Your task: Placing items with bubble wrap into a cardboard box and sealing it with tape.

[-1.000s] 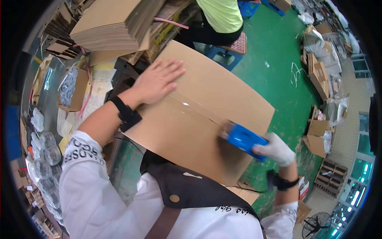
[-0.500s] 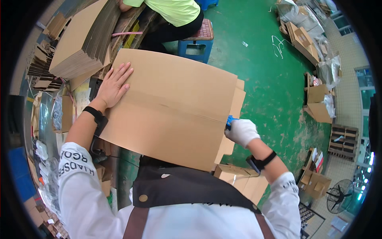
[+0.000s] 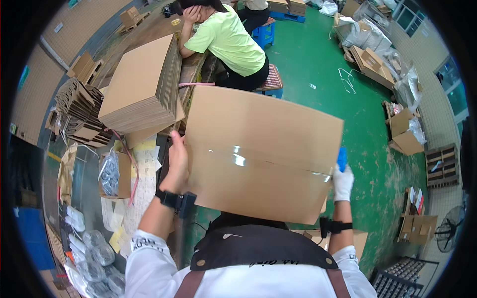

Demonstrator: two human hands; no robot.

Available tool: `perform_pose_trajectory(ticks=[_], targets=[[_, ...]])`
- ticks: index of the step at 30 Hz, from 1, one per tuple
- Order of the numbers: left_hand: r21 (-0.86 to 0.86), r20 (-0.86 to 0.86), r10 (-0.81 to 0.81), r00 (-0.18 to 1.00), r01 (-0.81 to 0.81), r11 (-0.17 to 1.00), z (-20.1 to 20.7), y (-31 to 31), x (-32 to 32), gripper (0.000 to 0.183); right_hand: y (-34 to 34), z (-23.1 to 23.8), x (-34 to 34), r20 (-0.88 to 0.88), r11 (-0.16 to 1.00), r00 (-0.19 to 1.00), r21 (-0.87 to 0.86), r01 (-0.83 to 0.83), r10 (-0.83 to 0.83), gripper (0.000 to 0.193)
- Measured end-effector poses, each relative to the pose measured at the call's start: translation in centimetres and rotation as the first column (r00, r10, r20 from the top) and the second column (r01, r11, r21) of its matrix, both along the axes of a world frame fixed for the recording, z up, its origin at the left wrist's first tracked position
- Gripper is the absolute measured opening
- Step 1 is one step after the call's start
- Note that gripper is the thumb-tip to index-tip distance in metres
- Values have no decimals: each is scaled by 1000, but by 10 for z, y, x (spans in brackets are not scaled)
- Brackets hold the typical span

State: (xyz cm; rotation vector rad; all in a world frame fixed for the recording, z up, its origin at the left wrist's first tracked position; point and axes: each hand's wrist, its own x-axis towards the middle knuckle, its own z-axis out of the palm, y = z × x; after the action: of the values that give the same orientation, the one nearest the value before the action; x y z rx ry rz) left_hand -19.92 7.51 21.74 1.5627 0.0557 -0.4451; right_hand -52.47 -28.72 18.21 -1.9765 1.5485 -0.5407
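A flat-faced brown cardboard box (image 3: pixel 263 134) is held in front of me, with a seam running across its middle. Shiny clear tape (image 3: pixel 239 160) glints along that seam and near the right edge. My bare left hand (image 3: pixel 178 161) grips the box's left edge, thumb up and fingers mostly hidden behind it. At the right edge is my right hand (image 3: pixel 343 184), in a white glove and closed on a blue tool (image 3: pixel 342 160). The box partly covers this tool, so its exact kind does not show.
A tall stack of flat cardboard (image 3: pixel 134 84) stands on the table at the left. Beyond it a person in a lime shirt (image 3: pixel 233 42) sits on a stool. A small carton (image 3: pixel 117 176) holds clear plastic items. Cardboard lies below the box at right; the floor (image 3: pixel 380 144) is green.
My left hand has gone from lying flat on the box to gripping its left edge. The box appears raised and tilted, and more shiny tape shows. My right hand keeps the blue tool.
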Motion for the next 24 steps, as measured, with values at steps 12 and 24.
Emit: perform_pose_trajectory(ticks=[12, 24], targets=[[-334, -171, -518, 838, 446, 831, -45, 99, 0, 79, 85, -50, -81, 427, 961, 868, 212, 177, -254, 43], [89, 499, -615, 610, 670, 737, 84, 89, -51, 39, 252, 173, 64, 555, 881, 694, -187, -434, 460, 37]])
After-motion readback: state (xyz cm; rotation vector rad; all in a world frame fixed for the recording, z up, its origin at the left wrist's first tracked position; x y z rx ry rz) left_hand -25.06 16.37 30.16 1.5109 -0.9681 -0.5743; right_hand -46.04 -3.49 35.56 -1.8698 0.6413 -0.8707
